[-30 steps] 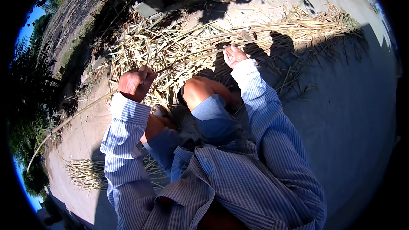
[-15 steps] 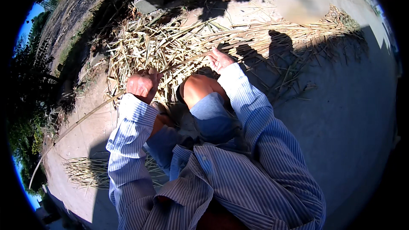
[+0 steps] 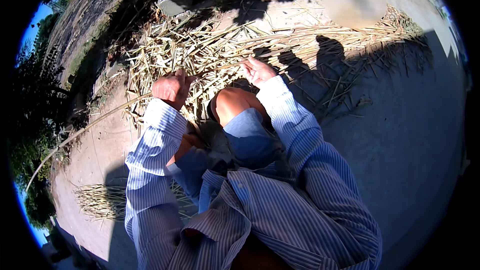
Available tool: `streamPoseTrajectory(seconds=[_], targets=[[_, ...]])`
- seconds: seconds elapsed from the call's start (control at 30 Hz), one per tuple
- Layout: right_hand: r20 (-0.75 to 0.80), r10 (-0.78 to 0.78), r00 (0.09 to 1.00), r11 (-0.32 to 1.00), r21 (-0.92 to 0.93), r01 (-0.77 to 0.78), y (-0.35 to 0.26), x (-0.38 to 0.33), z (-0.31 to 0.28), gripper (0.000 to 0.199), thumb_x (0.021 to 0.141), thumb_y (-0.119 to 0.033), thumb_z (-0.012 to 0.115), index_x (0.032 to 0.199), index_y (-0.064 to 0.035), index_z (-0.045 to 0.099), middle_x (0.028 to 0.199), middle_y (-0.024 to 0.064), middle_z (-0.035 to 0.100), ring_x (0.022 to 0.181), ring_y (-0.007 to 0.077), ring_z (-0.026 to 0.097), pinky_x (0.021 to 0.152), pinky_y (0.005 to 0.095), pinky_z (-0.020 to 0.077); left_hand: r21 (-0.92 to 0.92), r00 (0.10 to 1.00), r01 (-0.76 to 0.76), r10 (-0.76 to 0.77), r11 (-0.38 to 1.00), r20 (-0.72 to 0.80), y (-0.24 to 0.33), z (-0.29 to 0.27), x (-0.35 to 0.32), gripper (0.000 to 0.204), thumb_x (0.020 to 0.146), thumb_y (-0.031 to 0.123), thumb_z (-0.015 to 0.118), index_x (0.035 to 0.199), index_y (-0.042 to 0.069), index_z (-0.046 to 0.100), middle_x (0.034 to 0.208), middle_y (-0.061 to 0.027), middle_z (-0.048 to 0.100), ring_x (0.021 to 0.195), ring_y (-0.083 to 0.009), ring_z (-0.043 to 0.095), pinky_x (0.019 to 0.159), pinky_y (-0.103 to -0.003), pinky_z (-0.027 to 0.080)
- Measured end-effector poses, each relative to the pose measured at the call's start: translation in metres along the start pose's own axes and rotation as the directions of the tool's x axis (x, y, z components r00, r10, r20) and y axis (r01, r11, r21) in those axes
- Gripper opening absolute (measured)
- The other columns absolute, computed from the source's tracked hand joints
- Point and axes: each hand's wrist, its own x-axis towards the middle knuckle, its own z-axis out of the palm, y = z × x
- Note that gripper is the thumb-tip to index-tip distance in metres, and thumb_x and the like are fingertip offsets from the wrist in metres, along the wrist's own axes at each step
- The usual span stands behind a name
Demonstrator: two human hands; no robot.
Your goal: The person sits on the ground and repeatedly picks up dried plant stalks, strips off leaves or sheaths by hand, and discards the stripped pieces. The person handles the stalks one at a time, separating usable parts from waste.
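head view: pale paved ground (image 3: 415, 130) spreads wide and shaded beyond the right arm. a heap of dry stalks (image 3: 220, 45) lies ahead of both hands, its near edge reaching the person's bent knee (image 3: 234, 102). a smaller bundle (image 3: 100, 201) sits beside the left sleeve. one long pale stalk (image 3: 115, 110) spans the gap between the hands and bows out past the left one toward the left rim. the left hand (image 3: 171, 88) is curled closed around it; the right hand (image 3: 257, 71), fingers half bent, meets it at the fingertips, how firmly i cannot tell.
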Motion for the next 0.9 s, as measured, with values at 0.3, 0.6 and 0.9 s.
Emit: streamPoseTrajectory(seconds=[0.3,0.6,0.9], targets=[[0.186,-0.309,0.933,0.939,0.214,0.269,0.01,-0.008,0.01,0.023,0.087,-0.018,0.068,0.105,-0.0064,0.059,0.108,0.011,0.062,0.103,0.023,0.058,0.08,0.0296,0.0488,-0.458,0.77,0.529,-0.177,0.715,0.613,-0.04,0.013,0.027,0.038,0.08,0.038,0.07,0.065,0.004,0.064,0.054,-0.0013,0.057,0.049,-0.0088,0.047,0.048,-0.029,0.038],[-0.064,-0.2,0.978,0.963,0.173,0.208,-0.065,0.021,-0.058,0.024,0.089,-0.021,0.065,0.107,-0.0066,0.059,0.104,0.0059,0.065,0.093,0.0143,0.061,0.071,0.0211,0.0514,-0.404,0.947,0.273,-0.172,0.873,0.27,-0.064,-0.086,-0.027,0.023,0.082,0.022,0.07,0.075,0.003,0.061,0.056,-0.004,0.053,0.05,-0.0106,0.048,0.048,-0.029,0.038],[0.136,-0.048,0.989,0.999,0.021,0.046,0.02,-0.01,0.032,0.026,0.087,-0.031,0.067,0.103,-0.012,0.061,0.095,0.0017,0.063,0.081,0.0101,0.057,0.066,0.0212,0.0486,0.171,0.938,-0.32,0.337,0.932,-0.083,0.022,-0.011,0.001,0.026,0.089,0.03,0.056,0.085,0.004,0.056,0.07,-0.0102,0.063,0.073,-0.0264,0.063,0.068,-0.04,0.047]])
